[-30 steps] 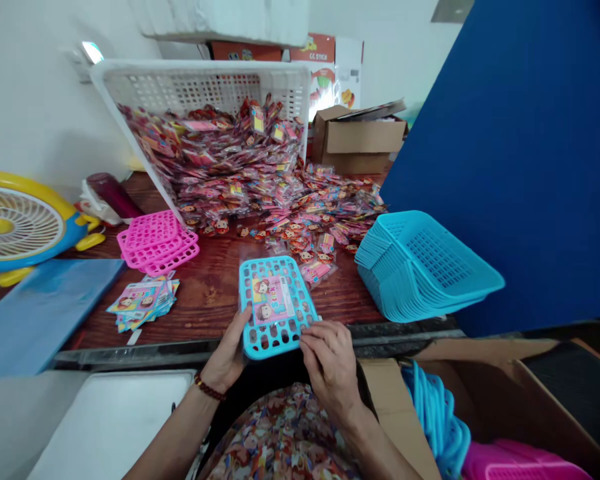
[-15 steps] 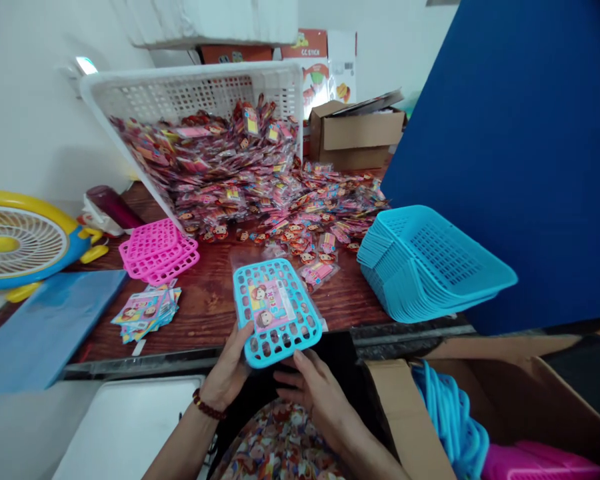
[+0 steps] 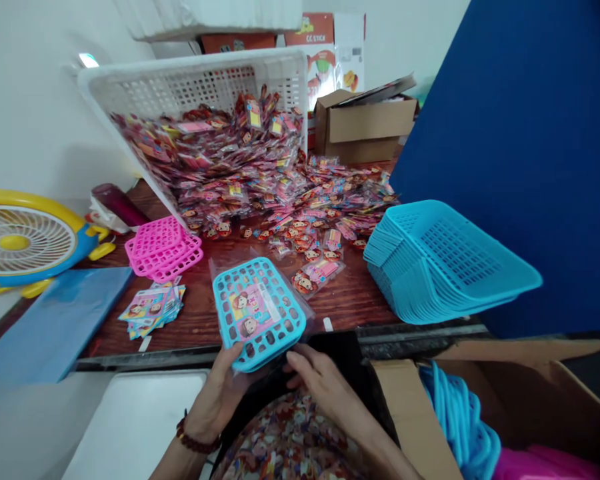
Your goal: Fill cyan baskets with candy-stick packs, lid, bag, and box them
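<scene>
A blue lidded basket (image 3: 285, 325) in a clear plastic bag, with a pink-and-yellow card under its grid top, is tilted over the table's front edge. My left hand (image 3: 225, 387) grips its lower left corner, the thumb on top. My right hand (image 3: 320, 380) is at the lower right corner, fingers curled at the bag's edge; its fingertips are partly hidden. Beyond the basket, small printed packets (image 3: 325, 270) lie loose on the table, spilling from a tipped white crate (image 3: 195, 61).
Stacked blue baskets (image 3: 430, 267) stand right. Pink grids (image 3: 163, 247), cards (image 3: 155, 310), a blue sheet (image 3: 55, 327) and a fan (image 3: 25, 240) lie left. An open carton (image 3: 415, 420) holds blue handles (image 3: 460, 420) at lower right.
The bagged basket has shifted left and turned slightly in my left hand. My right hand has closed in at its lower right corner. The camera view has shifted a little.
</scene>
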Tool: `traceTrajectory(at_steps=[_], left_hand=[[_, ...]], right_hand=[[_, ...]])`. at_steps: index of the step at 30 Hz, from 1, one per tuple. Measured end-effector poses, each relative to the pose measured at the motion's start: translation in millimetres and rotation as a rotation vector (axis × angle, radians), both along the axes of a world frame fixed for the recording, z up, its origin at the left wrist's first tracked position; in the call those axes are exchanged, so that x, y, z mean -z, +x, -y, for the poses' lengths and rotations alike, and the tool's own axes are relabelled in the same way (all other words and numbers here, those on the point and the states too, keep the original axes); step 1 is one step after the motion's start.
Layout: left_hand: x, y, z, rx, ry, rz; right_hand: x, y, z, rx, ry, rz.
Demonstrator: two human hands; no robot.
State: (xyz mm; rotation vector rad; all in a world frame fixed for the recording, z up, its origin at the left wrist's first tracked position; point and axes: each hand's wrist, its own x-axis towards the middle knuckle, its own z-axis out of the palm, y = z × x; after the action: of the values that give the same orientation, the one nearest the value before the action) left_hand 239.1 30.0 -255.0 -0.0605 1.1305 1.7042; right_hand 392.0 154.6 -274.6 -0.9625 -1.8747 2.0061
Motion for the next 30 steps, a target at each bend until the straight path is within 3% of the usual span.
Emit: traceTrajectory(at_steps=[4, 5, 8, 11, 19, 26, 30], left_hand=[[2.6, -0.1, -1.0, -0.044, 0.033, 0.015], [3.8, 1.2, -1.9, -0.053, 0.045, 0.007], [7.7, 5.9, -4.3, -0.076, 0.048, -0.004], [11.3, 8.5, -4.6, -0.084, 0.060, 0.018], [11.7, 13.0, -3.0, -0.137, 0.072, 0.035], [7.5, 18.0, -7.2, -0.161, 0.125, 0.000], [13.6, 16.2, -3.9, -0.164, 0.089, -0.009]], right_hand=[[-9.5, 5.3, -30.6, 0.366, 0.531, 0.071], [-11.4, 2.7, -37.0, 0.400, 0.648, 0.038], [-13.0, -8.1, -47.9, 0.352, 0.896, -0.078], [-9.4, -11.0, -45.8, 0.344, 1.015, -0.152], [2.1, 5.3, -19.6, 0.362, 1.022, -0.212], [-4.5, -2.9, -20.4, 0.452, 0.890, -0.254], [-2.0, 11.7, -21.5, 0.355, 0.795, -0.257]])
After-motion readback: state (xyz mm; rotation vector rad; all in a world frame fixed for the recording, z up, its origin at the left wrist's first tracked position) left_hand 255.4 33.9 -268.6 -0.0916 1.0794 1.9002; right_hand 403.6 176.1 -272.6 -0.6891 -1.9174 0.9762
